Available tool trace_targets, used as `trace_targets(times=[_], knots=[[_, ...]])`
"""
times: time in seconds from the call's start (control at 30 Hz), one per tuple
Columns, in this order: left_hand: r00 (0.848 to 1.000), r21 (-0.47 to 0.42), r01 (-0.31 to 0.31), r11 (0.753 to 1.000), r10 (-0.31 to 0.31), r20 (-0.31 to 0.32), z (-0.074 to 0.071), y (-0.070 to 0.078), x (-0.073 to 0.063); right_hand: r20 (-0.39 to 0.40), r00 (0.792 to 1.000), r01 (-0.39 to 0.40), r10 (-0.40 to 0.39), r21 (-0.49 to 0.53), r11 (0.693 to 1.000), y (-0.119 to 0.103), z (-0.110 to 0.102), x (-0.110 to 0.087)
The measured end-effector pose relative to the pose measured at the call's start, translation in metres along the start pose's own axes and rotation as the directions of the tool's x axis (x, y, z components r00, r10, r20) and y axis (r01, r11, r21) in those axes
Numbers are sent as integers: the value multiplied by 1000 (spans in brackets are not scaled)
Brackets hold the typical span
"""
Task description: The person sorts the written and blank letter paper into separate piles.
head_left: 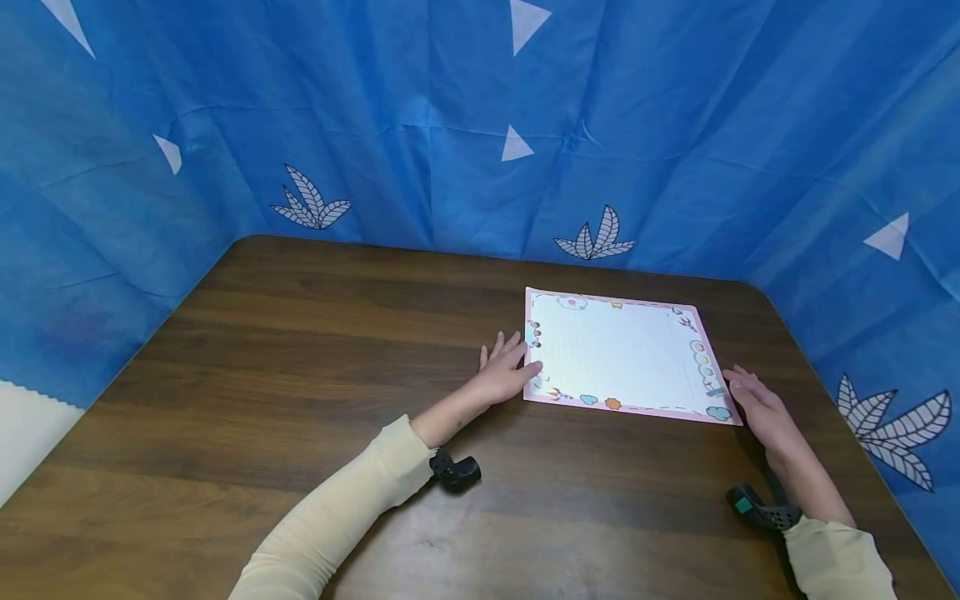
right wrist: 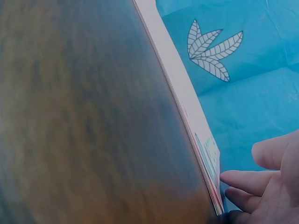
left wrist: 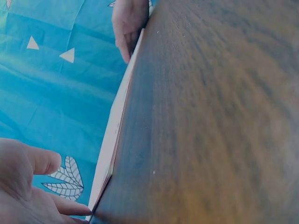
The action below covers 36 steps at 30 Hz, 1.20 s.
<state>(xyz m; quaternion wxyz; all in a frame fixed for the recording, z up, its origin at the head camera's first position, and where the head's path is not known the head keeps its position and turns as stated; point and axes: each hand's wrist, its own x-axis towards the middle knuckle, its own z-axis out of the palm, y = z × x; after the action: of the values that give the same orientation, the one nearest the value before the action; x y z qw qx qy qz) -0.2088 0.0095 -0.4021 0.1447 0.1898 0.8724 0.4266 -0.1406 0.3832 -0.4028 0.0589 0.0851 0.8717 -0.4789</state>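
The pad (head_left: 622, 354) lies flat on the table (head_left: 300, 375), right of its middle, between both hands. The left hand (head_left: 498, 379) is loosely spread at one side edge, the right hand (head_left: 761, 408) relaxed at the other—neither grips it. Uneven pressing could fan the layered sheets (right wrist: 198, 156), and a push from one side alone might skew the pad.

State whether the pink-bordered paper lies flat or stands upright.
Flat: the paper lies bordered face up on the table, and both wrist views show its thin edge low along the wood.
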Motion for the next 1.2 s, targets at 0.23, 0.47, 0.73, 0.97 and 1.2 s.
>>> trace_targets(times=[0.23, 0.47, 0.73, 0.97, 1.2], knots=[[999, -61, -6, 998, 4, -35, 0, 1, -1, -5, 1000, -1, 1, 34, 999, -1, 0, 0], [999, -106, -7, 994, 3, -36, 0, 2, -2, -19, 1000, -14, 15, 52, 999, -1, 1, 1], [999, -116, -2, 993, -4, -45, 0, 2, -2, -80, 996, -33, 42, 104, 994, 1, 3, -1], [995, -167, -35, 985, 20, -94, 1, 1, -2, -209, 976, -45, 64, 94, 995, 3, 6, 1], [984, -235, -84, 968, 43, -173, 2, -1, -1, -300, 945, -73, 129, 190, 979, 2, 7, 2]])
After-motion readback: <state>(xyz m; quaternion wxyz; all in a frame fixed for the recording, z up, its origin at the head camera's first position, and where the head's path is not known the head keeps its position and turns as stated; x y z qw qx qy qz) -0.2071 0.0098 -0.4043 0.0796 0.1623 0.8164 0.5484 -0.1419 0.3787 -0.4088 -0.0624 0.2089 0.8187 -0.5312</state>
